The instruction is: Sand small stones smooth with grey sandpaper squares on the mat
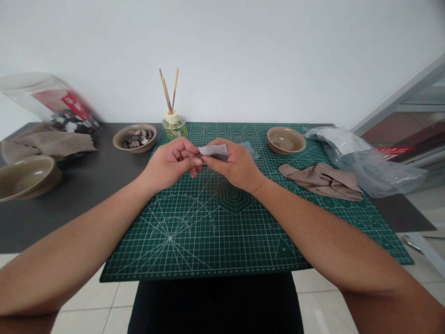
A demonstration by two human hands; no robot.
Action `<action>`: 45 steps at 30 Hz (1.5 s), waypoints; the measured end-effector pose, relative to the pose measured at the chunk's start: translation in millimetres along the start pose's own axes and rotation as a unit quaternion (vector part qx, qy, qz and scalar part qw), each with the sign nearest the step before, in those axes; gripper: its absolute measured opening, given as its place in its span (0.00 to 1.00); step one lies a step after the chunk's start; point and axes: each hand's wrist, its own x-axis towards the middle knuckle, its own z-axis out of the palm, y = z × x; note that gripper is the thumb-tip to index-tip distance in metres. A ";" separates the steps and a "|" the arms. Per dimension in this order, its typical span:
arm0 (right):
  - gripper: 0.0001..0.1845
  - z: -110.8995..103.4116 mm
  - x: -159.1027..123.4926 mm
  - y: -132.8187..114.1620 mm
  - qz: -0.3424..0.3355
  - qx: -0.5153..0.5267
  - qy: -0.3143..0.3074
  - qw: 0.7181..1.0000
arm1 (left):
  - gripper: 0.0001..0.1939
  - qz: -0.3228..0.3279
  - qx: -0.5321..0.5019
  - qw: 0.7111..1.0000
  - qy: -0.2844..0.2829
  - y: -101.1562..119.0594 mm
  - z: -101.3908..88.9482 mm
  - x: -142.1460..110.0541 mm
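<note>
Both hands meet above the green cutting mat (pixel 187 253), near its middle. A small, pale grey sheet (pixel 212 150), folded or curled, with a darker patch below, is held between thumb and fingers of my right hand (pixel 239 162). Its material is unclear; it could be paper or thin cloth. My left hand (pixel 174 162) has its thumb and forefinger pinched together right beside the sheet's left edge. What lies in that pinch is too small or hidden to make out. Behind my right hand lies a light blue piece (pixel 251 150), partly covered.
A bowl of dark and brown small pieces (pixel 135 138) and a reed diffuser (pixel 174 125) stand at the back. Another bowl (pixel 287 140), a brown cloth (pixel 323 181) and a clear plastic bag (pixel 368 162) are rightward. Leftward are a bowl (pixel 28 178), a cloth (pixel 52 143) and a bag (pixel 66 104).
</note>
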 end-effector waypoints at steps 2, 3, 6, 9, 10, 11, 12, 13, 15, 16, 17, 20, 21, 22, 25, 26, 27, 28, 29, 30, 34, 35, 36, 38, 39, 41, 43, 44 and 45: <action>0.10 -0.3 0.3 -0.8 -0.010 -0.010 -0.003 1.000 | 0.18 0.005 0.002 1.000 0.000 -0.7 -0.5 0.3; 0.09 -0.4 0.5 -1.0 -0.015 -0.016 -0.003 1.000 | 0.19 0.009 0.001 1.000 -0.002 -1.1 -0.6 0.6; 0.09 -0.2 0.9 -0.2 -0.023 -0.009 -0.009 1.000 | 0.19 0.017 -0.001 1.000 -0.010 -1.6 -0.8 1.3; 0.10 0.2 0.8 1.9 -0.030 0.007 -0.006 1.000 | 0.19 0.013 0.003 1.000 -0.016 -1.4 -0.6 1.5; 0.11 0.1 0.7 2.5 -0.031 0.007 -0.005 0.999 | 0.19 0.012 0.003 1.000 -0.017 -1.5 -0.5 1.6; 0.11 0.0 0.6 2.9 -0.033 0.006 -0.003 0.999 | 0.19 0.013 0.001 1.000 -0.016 -1.7 -0.5 1.6; 0.11 -0.2 0.5 3.2 -0.035 0.003 -0.001 0.999 | 0.18 0.014 -0.003 1.000 -0.015 -2.0 -0.5 1.6; 0.11 -0.5 0.5 3.3 -0.038 0.000 0.000 0.999 | 0.18 0.016 -0.008 1.000 -0.013 -2.5 -0.6 1.7; 0.10 -1.0 0.6 3.2 -0.045 -0.005 -0.001 0.999 | 0.18 0.021 -0.018 1.000 -0.010 -3.4 -0.8 2.0; 0.10 -1.2 0.7 3.1 -0.045 -0.008 -0.003 0.999 | 0.18 0.022 -0.021 0.999 -0.010 -3.7 -1.0 2.1; 0.10 -1.3 0.9 3.1 -0.043 -0.010 -0.006 0.999 | 0.18 0.022 -0.023 0.999 -0.012 -3.9 -1.1 2.2; 0.11 -1.2 1.5 3.6 -0.035 -0.001 -0.019 0.999 | 0.18 0.024 -0.023 0.999 -0.016 -4.2 -1.3 2.7; 0.11 -1.1 1.6 3.8 -0.034 0.003 -0.019 0.999 | 0.18 0.026 -0.022 0.999 -0.016 -4.6 -1.5 2.9; 0.11 -0.9 1.5 3.9 -0.034 0.005 -0.015 0.999 | 0.18 0.028 -0.022 0.999 -0.016 -5.2 -1.6 3.3; 0.09 -0.6 1.1 3.8 -0.032 -0.008 0.009 0.999 | 0.18 0.039 -0.035 0.999 -0.015 -8.4 -2.0 5.2; 0.10 -0.5 1.0 3.8 -0.032 -0.013 0.015 0.999 | 0.19 0.046 -0.045 0.998 -0.014 -9.7 -2.0 6.0; 0.10 -0.5 1.0 3.8 -0.033 -0.016 0.019 0.999 | 0.20 0.053 -0.057 0.997 -0.011 -10.7 -1.9 6.7; 0.11 -0.4 1.1 3.9 -0.035 -0.017 0.023 0.999 | 0.21 0.060 -0.067 0.996 -0.008 -11.5 -1.6 7.3; 0.11 -0.3 1.3 4.2 -0.037 -0.019 0.027 0.999 | 0.21 0.063 -0.075 0.995 -0.004 -12.0 -1.3 7.6; 0.11 -0.1 1.6 4.6 -0.039 -0.021 0.032 0.999 | 0.21 0.063 -0.081 0.995 0.000 -12.1 -0.8 7.7; 0.11 0.4 2.6 6.3 -0.033 -0.035 0.049 0.998 | 0.19 0.046 -0.097 0.994 0.010 -11.0 0.9 6.4; 0.11 0.5 2.7 6.5 -0.030 -0.038 0.053 0.997 | 0.19 0.045 -0.101 0.994 0.014 -10.9 1.1 6.0; 0.11 0.5 2.7 6.6 -0.028 -0.041 0.057 0.997 | 0.18 0.046 -0.104 0.993 0.020 -10.9 1.3 5.8; 0.12 0.3 2.7 6.6 -0.024 -0.047 0.062 0.997 | 0.18 0.046 -0.103 0.993 0.038 -11.3 1.5 5.6; 0.13 0.3 2.6 6.5 -0.022 -0.050 0.062 0.997 | 0.18 0.043 -0.102 0.993 0.048 -11.5 1.8 5.5; 0.12 0.2 2.5 6.6 -0.022 -0.056 0.059 0.996 | 0.18 0.027 -0.102 0.992 0.064 -11.8 2.8 5.1; 0.11 0.4 2.5 7.0 -0.020 -0.064 0.055 0.996 | 0.17 0.009 -0.109 0.991 0.076 -11.3 4.4 4.4; 0.11 0.4 2.6 7.2 -0.017 -0.067 0.054 0.996 | 0.17 0.003 -0.114 0.990 0.082 -10.7 5.3 3.9; 0.11 0.5 2.6 7.4 -0.013 -0.068 0.055 0.996 | 0.16 -0.002 -0.119 0.989 0.088 -9.9 6.1 3.4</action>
